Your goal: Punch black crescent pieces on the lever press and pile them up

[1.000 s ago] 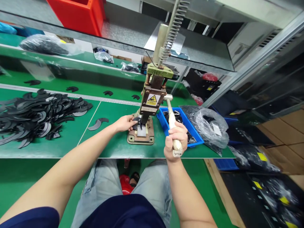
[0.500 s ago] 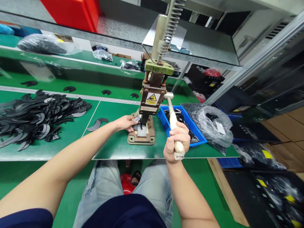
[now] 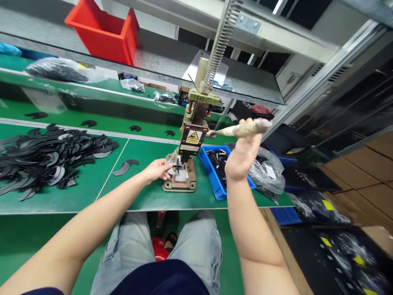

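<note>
On the green desk [image 3: 149, 149], a dark pile [image 3: 52, 157] lies left of my left grip [image 3: 158, 170], which pinches a grey piece [image 3: 172, 171] at the press [image 3: 193, 127]; my right grip [image 3: 244, 151] wraps the lever [image 3: 254, 127], a blue tray [image 3: 220, 194] below it.

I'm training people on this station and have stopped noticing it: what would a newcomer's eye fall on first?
Probably the tall hand press standing on the green bench, with its yellow warning label and the person's right grip at its pale lever. Next, likely the big pile of dark curved pieces on the bench's left side, and the bright red bin on the shelf above.
</note>
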`<state>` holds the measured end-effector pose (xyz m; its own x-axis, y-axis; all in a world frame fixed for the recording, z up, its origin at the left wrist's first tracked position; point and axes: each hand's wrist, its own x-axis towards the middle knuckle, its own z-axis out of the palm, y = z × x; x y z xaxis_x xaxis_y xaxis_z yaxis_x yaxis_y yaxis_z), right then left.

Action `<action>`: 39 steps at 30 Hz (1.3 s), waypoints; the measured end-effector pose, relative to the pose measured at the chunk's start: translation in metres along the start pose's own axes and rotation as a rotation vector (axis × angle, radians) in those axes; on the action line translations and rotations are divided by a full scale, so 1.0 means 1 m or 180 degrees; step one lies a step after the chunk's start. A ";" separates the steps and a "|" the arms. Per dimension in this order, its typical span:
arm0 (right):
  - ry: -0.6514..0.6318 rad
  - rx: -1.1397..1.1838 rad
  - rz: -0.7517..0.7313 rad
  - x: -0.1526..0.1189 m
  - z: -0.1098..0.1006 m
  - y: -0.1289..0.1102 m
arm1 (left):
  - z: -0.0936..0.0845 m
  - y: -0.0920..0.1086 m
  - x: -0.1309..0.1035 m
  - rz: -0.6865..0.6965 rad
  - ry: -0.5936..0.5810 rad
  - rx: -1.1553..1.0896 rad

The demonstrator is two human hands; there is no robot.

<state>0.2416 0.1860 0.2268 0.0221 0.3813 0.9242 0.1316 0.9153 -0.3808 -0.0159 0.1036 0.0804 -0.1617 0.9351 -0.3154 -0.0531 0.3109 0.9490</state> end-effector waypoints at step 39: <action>-0.2182 0.0034 0.0149 -0.165 -0.002 -0.048 | 0.027 0.006 -0.104 0.1285 -0.0286 0.1289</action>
<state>0.2339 0.0785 0.0927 -0.6051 0.4133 0.6805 0.1359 0.8958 -0.4232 0.0273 0.0126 0.1192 -0.0056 0.9984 0.0561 0.3797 -0.0498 0.9238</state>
